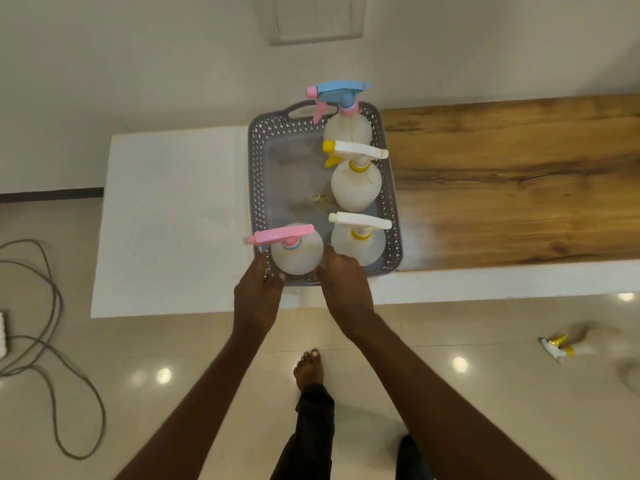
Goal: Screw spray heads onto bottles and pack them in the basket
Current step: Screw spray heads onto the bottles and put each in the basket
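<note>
Basket [257,188] on table [166,220]. Four bottles inside: three lined along its right wall, one [297,252] near-left, between my hands [258,289].

A long surface [173,220] runs across the view, white at the left and wood-grained [512,181] at the right. Below it lies a glossy tiled floor [485,427] with a grey cable [52,306] looped at the left. A white wall [138,64] stands behind
</note>
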